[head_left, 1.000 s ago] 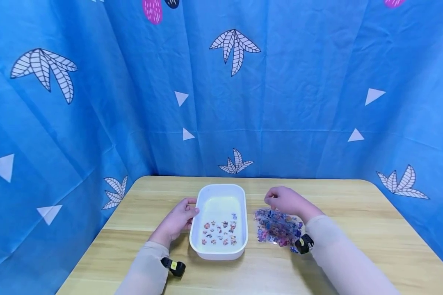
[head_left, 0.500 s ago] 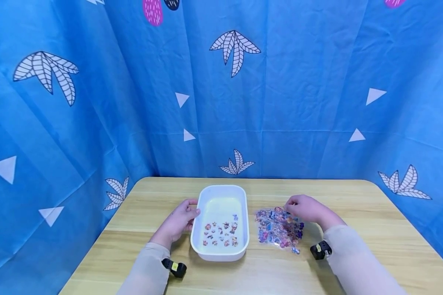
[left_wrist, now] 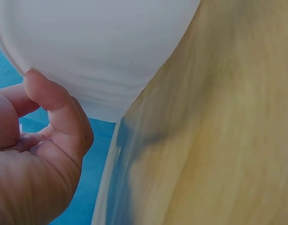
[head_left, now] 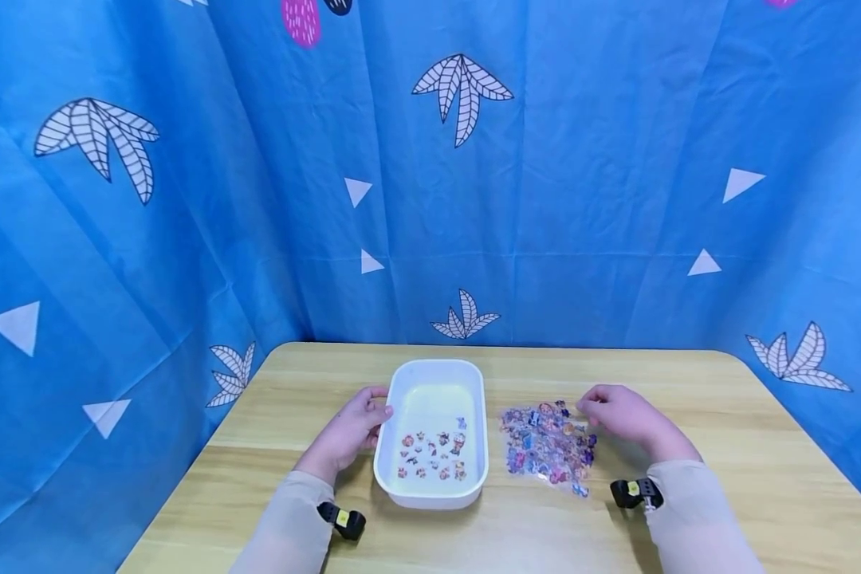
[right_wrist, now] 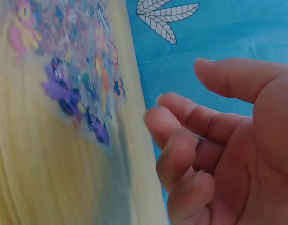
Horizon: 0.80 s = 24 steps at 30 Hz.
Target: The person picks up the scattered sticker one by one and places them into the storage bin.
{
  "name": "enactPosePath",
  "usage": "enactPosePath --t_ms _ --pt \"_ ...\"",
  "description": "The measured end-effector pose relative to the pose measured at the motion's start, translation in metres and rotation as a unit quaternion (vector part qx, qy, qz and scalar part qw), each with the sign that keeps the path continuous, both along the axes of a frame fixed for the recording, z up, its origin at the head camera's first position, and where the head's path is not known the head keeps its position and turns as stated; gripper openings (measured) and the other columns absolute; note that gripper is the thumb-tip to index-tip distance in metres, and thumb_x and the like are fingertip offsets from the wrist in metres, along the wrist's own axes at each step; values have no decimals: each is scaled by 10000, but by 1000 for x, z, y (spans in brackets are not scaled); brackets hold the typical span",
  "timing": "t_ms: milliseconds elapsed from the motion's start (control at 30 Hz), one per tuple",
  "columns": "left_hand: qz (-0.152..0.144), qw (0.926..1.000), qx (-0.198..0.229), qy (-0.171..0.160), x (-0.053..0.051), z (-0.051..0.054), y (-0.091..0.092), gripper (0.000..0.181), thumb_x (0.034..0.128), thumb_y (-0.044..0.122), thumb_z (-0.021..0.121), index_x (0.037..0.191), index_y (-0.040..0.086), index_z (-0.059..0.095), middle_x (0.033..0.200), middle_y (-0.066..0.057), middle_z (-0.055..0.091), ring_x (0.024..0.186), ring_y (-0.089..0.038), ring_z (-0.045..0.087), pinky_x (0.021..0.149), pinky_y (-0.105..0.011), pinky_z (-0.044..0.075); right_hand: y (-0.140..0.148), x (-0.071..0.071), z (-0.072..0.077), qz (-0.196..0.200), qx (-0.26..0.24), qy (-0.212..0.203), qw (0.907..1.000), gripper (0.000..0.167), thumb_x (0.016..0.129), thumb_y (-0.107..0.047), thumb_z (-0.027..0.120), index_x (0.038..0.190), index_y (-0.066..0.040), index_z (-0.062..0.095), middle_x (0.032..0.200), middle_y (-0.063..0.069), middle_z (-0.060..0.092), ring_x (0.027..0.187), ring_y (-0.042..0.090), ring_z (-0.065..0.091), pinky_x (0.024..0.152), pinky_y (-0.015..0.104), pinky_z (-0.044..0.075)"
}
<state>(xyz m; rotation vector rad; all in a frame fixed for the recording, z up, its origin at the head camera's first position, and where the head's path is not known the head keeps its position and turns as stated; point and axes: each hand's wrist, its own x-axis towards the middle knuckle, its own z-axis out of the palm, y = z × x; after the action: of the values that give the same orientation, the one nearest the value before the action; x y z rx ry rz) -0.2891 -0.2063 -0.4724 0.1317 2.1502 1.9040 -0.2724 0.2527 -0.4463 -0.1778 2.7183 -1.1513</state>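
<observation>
Left hand (head_left: 350, 422) grasping, right hand (head_left: 626, 416) loose.
Left thumb hooks over the left rim of the white tray (head_left: 430, 399), fingers outside; small cutouts (head_left: 458, 444) lie within. Further right, a colourful heap (head_left: 548, 445) of cutouts spreads on the table (head_left: 538, 530); just beside its far-right edge, the right fingers bend loosely, released, thumb apart.

- White tray (head_left: 434, 402): rectangular, rounded corners; lower centre of the head view, long sides running up the frame.
- Small cutouts (head_left: 443, 438): multicoloured, spread over the tray's lower half; one bluish piece (head_left: 461, 422) sits uppermost, at right.
- Cutout pile (head_left: 548, 445): purple, pink and orange, overlapping in a flat heap; right of the tray, apart from it. Pony figures show at upper left of the right-wrist view.
</observation>
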Motion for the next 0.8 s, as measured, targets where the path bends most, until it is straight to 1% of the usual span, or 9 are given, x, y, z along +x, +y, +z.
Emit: enactPosePath --t_ms 100,233,333,433,500,600,800 --pt "0 10000 -18 19 0 2 1 509 1028 136 569 1486 26 376 1124 -233 592 823 -232 612 632 -288 533 3 1 0 38 94 -23 9999 308 1017 -274 594 1150 -3 655 866 95 633 721 253 568 656 374 472" --pt "16 10000 -82 24 0 3 1 493 1027 125 566 1474 20 386 1105 -217 602 809 -226 607 625 -291 528 4 4 -2 143 189 -156 9996 278 996 -268 634 1110 -17 658 909 82 634 778 242 577 680 379 491" --pt "-25 9999 -112 60 0 3 1 492 1027 124 565 1471 11 386 1105 -223 604 800 -225 605 619 -289 522 5 6 -3 105 394 -106 9991 255 976 -267 659 1075 -32 663 907 65 628 770 227 564 670 379 484" --pt "-15 9999 -136 48 -1 3 0 484 1028 125 565 1470 24 395 1122 -235 606 816 -240 615 642 -303 534 4 9 -4 27 640 -55 9979 221 948 -264 684 1017 -55 661 882 52 615 738 211 534 638 370 461" --pt "8 9999 -161 54 -1 4 0 481 1028 128 564 1471 34 402 1135 -244 608 834 -255 625 661 -321 546 2 10 -4 -36 726 -95 9973 215 931 -270 701 989 -67 657 875 48 610 724 211 517 621 365 445" --pt "51 9998 -169 48 -1 5 0 473 1027 134 566 1468 50 416 1143 -246 609 849 -268 630 677 -334 548 0 12 -6 -110 797 -109 9967 243 899 -286 735 961 -71 642 879 50 608 723 220 505 608 366 432" --pt "-33 9999 -159 34 0 4 0 473 1031 136 562 1465 35 401 1112 -251 606 813 -252 619 641 -308 529 -4 13 -12 -226 784 -250 9964 365 814 -277 833 948 -67 567 877 61 574 741 230 495 607 365 432"
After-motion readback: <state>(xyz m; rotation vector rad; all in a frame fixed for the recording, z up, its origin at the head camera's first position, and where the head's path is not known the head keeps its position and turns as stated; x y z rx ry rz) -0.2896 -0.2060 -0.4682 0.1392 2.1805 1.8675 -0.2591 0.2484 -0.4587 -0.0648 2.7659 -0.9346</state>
